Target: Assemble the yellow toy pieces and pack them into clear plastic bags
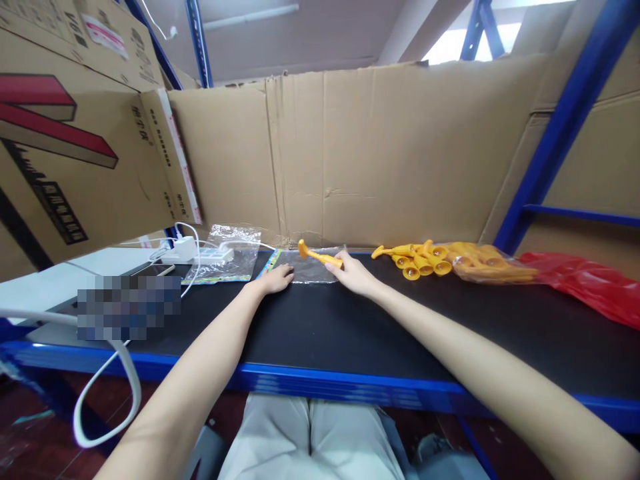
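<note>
In the head view, your right hand (358,273) is pinched around the near end of the yellow piece (319,257), its long axis pointing to ten o'clock over the clear bag (311,273), at three o'clock from your palm-down left hand (277,279), whose grip I cannot tell.

Bright, diffuse light; window (447,48) blown out, upper right; wide-angle stretching toward edges.
</note>
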A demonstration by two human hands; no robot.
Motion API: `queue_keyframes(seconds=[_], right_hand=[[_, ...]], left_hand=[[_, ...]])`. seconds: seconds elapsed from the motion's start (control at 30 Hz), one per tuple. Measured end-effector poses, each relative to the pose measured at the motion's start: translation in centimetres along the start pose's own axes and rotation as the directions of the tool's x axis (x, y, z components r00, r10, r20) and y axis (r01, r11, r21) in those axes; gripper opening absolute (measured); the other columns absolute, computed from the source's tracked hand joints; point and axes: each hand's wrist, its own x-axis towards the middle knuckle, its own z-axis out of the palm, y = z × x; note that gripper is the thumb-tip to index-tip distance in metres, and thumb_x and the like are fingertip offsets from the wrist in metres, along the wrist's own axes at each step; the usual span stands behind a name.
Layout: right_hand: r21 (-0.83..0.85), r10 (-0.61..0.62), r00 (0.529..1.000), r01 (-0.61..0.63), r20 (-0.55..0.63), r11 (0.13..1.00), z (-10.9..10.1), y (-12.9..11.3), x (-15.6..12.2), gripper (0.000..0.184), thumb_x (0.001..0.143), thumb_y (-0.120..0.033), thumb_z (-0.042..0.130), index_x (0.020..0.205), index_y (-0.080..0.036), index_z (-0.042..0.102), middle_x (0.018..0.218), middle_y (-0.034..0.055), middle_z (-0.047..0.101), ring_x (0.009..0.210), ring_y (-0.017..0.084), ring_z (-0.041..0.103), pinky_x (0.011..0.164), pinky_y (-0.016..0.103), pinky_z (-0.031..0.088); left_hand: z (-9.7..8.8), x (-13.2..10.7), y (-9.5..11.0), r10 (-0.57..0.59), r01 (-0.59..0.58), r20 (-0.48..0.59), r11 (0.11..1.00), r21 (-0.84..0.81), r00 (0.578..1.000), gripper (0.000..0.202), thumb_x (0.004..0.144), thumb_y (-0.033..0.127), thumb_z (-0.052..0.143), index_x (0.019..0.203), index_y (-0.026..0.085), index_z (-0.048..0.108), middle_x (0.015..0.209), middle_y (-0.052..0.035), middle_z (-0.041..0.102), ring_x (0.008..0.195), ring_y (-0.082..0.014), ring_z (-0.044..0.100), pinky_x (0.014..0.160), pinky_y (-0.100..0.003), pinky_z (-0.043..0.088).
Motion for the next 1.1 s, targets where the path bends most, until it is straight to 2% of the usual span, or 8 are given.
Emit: queue_keyframes(seconds=[0.23, 0.4, 0.47, 0.57, 0.7, 0.83, 0.97, 1.1], right_hand=[[-0.19, 0.208, 0.972, -0.226, -0.11, 0.955, -1.0, 4.6, 0.3, 0.027, 0.083, -0.042, 0.037, 0.094, -0.018, 0.043, 0.092, 0.0106, 0.062, 0.088, 0.025, 0.057, 0.074, 0.034, 0.039], [-0.355, 0.217, 0.964, -0.259, -0.153, 0.898, -2.7, 7.5, 0.3, 0.02, 0.08, -0.033, 0.045, 0.093, -0.019, 0.044, 0.098, 0.0092, 0.061, 0.097, 0.027, 0.054, 0.09, 0.048, 0.027], [-0.317, 0.209, 0.959, -0.262, -0.194, 0.911, -3.4, 7.9, 0.4, 0.02, 0.078, -0.033, 0.048, 0.093, -0.02, 0.045, 0.093, 0.0072, 0.062, 0.092, 0.025, 0.055, 0.086, 0.045, 0.032], [-0.107, 0.182, 0.957, -0.21, -0.225, 0.972, -4.4, 7.4, 0.5, 0.022, 0.076, -0.034, 0.051, 0.093, -0.02, 0.045, 0.086, 0.0049, 0.062, 0.08, 0.019, 0.058, 0.074, 0.033, 0.041], [0.172, 0.08, 0.997, -0.078, -0.009, 0.982, -5.0, 6.8, 0.3, 0.026, 0.072, -0.034, 0.056, 0.09, -0.018, 0.047, 0.08, 0.0025, 0.061, 0.068, 0.013, 0.056, 0.063, 0.025, 0.043], [0.129, 0.084, 0.959, -0.122, 0.27, 0.984, -5.0, 7.6, 0.1, 0.028, 0.067, -0.036, 0.061, 0.085, -0.018, 0.051, 0.071, 0.0, 0.058, 0.058, 0.011, 0.053, 0.055, 0.023, 0.042], [-0.024, 0.166, 0.914, -0.169, 0.37, 0.985, -4.9, 8.6, 0.1, 0.026, 0.067, -0.036, 0.061, 0.083, -0.016, 0.056, 0.067, 0.0005, 0.058, 0.057, 0.011, 0.054, 0.054, 0.023, 0.042], [-0.096, 0.224, 0.898, -0.203, 0.379, 0.974, -5.3, 8.4, 0.0, 0.021, 0.069, -0.032, 0.06, 0.083, -0.017, 0.057, 0.065, 0.0008, 0.058, 0.058, 0.012, 0.055, 0.053, 0.023, 0.042]], left_hand=[[-0.6, -0.5, 0.0, -0.076, 0.076, 0.023, 0.997, -0.015, 0.997, 0.05, 0.085, 0.038, 0.024, 0.132, 0.024, 0.032, 0.143, -0.0039, 0.021, 0.131, -0.0252, 0.017, 0.1, -0.058, 0.012], [-0.4, -0.4, -0.2, -0.108, 0.108, -0.012, 0.994, 0.005, 0.994, 0.047, 0.084, 0.033, 0.025, 0.129, 0.028, 0.036, 0.142, -0.0019, 0.025, 0.13, -0.0299, 0.018, 0.094, -0.068, 0.003], [-0.1, -0.4, -0.4, -0.106, 0.107, -0.031, 0.994, 0.014, 0.994, 0.046, 0.084, 0.031, 0.025, 0.128, 0.029, 0.038, 0.141, -0.0015, 0.028, 0.13, -0.0298, 0.019, 0.093, -0.068, 0.001], [-0.1, -0.4, -0.5, -0.089, 0.092, -0.075, 0.995, 0.026, 0.993, 0.045, 0.082, 0.023, 0.027, 0.124, 0.029, 0.043, 0.138, -0.0009, 0.034, 0.129, -0.0277, 0.023, 0.096, -0.066, -0.001], [-1.2, -0.1, 0.2, -0.034, 0.038, -0.203, 0.999, 0.016, 0.979, 0.052, 0.073, 0.012, 0.037, 0.123, 0.022, 0.045, 0.129, -0.0055, 0.046, 0.122, -0.0246, 0.037, 0.104, -0.052, 0.012], [-2.7, 0.8, 2.9, 0.109, -0.112, -0.207, 0.994, -0.002, 0.972, 0.039, 0.072, 0.013, 0.04, 0.107, 0.016, 0.057, 0.109, -0.0076, 0.061, 0.103, -0.0194, 0.054, 0.089, -0.027, 0.04], [-3.2, 2.1, 6.8, 0.186, -0.182, -0.106, 0.982, 0.051, 0.977, 0.029, 0.074, 0.023, 0.044, 0.095, 0.015, 0.062, 0.095, -0.0082, 0.065, 0.088, -0.0193, 0.059, 0.076, -0.025, 0.044], [-2.8, 3.3, 9.7, 0.098, -0.099, 0.011, 0.994, 0.054, 0.995, 0.047, 0.077, 0.047, 0.039, 0.096, 0.012, 0.063, 0.102, -0.0152, 0.063, 0.093, -0.0261, 0.059, 0.074, -0.031, 0.045]])
